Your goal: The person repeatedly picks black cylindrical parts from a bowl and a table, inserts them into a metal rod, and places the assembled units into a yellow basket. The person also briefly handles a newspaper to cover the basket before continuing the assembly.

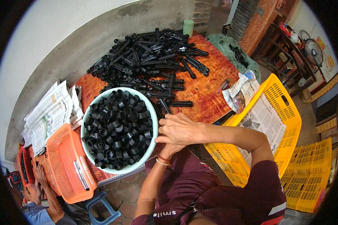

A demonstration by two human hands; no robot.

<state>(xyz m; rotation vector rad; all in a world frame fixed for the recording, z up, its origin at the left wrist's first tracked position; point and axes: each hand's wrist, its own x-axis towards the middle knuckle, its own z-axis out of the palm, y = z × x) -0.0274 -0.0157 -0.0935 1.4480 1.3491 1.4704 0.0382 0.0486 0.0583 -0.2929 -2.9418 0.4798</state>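
Observation:
My right hand (179,129) is closed around the near end of a slim black plastic tube (164,105), just right of the basin's rim. Under it, my left hand (169,147) is mostly covered, with its fingers hidden; a red band and a beaded bracelet circle that wrist. Beside both hands, a pale green basin (154,113) is heaped with short, hollow black plastic caps (118,127). Beyond the basin, a large pile of black plastic tubes (150,60) spreads over the reddish wooden table (210,95), several lying loose at its near edge.
A yellow crate (293,120) lined with newspaper stands at my right, with stacked yellow crates (308,161) beyond. Left of the basin are an orange basket (58,150) and newspapers (50,114). Another person's hands (42,178) rest near a red basket (26,165). A blue stool (101,206) stands below.

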